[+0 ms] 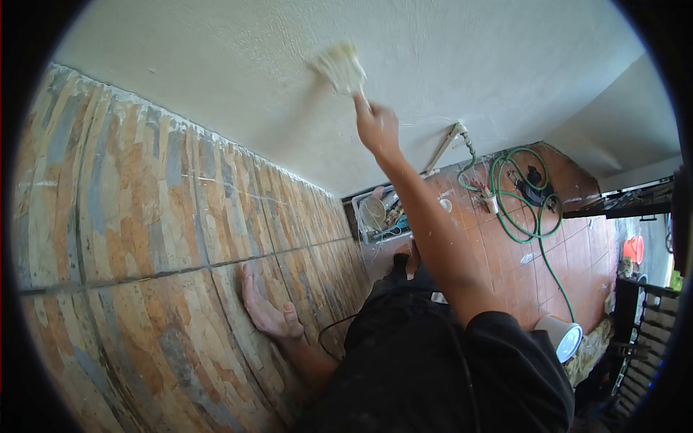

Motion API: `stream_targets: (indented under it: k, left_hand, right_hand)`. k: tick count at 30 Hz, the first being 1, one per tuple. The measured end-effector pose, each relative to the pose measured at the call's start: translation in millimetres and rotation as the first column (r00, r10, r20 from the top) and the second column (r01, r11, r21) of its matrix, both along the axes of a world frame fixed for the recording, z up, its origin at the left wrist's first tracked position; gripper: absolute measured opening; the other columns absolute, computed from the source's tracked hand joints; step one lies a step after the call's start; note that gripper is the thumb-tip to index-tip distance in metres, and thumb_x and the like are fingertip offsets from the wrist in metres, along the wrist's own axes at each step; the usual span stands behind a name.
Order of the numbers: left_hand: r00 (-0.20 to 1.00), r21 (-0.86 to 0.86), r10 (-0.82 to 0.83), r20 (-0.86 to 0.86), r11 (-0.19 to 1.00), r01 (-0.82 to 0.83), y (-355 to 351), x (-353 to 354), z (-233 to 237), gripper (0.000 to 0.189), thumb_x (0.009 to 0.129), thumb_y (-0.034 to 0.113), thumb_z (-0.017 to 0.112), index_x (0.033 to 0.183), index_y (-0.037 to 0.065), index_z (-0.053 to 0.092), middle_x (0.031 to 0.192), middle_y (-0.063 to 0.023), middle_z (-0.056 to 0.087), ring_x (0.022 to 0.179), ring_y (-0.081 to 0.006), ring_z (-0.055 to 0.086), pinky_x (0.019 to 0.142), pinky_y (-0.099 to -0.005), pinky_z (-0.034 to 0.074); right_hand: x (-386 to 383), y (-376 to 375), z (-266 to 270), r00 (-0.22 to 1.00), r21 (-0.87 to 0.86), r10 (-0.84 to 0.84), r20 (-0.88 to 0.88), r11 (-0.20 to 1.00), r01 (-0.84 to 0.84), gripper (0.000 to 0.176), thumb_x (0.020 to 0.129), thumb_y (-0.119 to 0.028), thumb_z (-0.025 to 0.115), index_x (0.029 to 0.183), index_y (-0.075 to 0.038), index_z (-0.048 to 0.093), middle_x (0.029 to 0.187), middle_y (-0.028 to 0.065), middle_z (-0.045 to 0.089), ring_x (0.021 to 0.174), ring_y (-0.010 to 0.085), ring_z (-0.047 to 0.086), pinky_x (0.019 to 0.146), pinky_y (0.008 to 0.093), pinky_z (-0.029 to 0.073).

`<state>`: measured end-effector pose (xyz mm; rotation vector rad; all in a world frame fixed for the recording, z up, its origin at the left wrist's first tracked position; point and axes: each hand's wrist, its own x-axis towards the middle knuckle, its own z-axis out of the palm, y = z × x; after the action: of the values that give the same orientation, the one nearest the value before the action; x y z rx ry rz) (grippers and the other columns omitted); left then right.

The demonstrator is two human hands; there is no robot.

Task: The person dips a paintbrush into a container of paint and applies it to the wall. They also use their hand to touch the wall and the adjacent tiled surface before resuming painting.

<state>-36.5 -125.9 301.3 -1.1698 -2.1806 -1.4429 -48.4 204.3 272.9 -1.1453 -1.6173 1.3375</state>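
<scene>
My right hand (377,124), at the end of a raised arm, is closed round the handle of a wide paintbrush (339,68). Whitish, paint-coated bristles point up and to the left, at the white wall (238,79); motion blur hides whether they touch it. Low on the left, my left hand (271,310) lies against the stone-patterned tiles (151,216), its fingers stretched out and nothing in them. A rough white line runs where the tiles meet the painted surface.
A green hose (498,173) loops over the reddish tiled floor (484,245) from a wall pipe (455,133). A tray of odds and ends (379,216) stands below my arm. A white bucket (559,335) is at lower right; a red bucket (633,250) is farther off.
</scene>
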Motion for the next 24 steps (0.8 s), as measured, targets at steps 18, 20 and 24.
stream_targets:
  k: [18,20,24]
  left_hand:
    - [0.999,-0.105,-0.041,-0.011,0.994,0.04,4,-2,-5,0.069,0.087,0.041,0.048,0.13,-0.011,0.032,0.132,-0.0296,0.038,0.123,-0.0402,0.039,0.101,-0.0504,0.033]
    - [0.998,-0.116,-0.057,-0.018,0.992,0.055,4,-4,-6,0.069,0.087,0.041,0.048,0.13,-0.01,0.032,0.132,-0.0297,0.038,0.123,-0.0402,0.039,0.101,-0.0505,0.033]
    - [0.998,-0.132,-0.041,-0.046,0.991,0.034,5,-6,-6,0.07,0.086,0.039,0.048,0.128,-0.014,0.033,0.128,-0.0327,0.039,0.119,-0.0426,0.042,0.098,-0.0493,0.037]
  right_hand:
    - [-2,-44,16,0.918,-0.022,0.071,-0.391,0.996,-0.086,0.052,0.089,-0.041,0.054,0.058,0.001,0.058,0.044,0.005,0.043,0.041,0.0129,0.038,0.04,0.0346,0.03]
    - [-15,-34,-11,0.959,-0.003,0.112,-0.259,0.993,-0.117,0.053,0.089,-0.042,0.053,0.061,0.002,0.059,0.044,0.0084,0.043,0.041,0.0145,0.039,0.041,0.0352,0.032]
    - [-21,-32,-134,0.993,-0.067,0.015,0.116,0.998,-0.007,0.052,0.088,-0.043,0.05,0.07,0.004,0.064,0.064,0.0247,0.058,0.062,0.0355,0.06,0.061,0.0448,0.045]
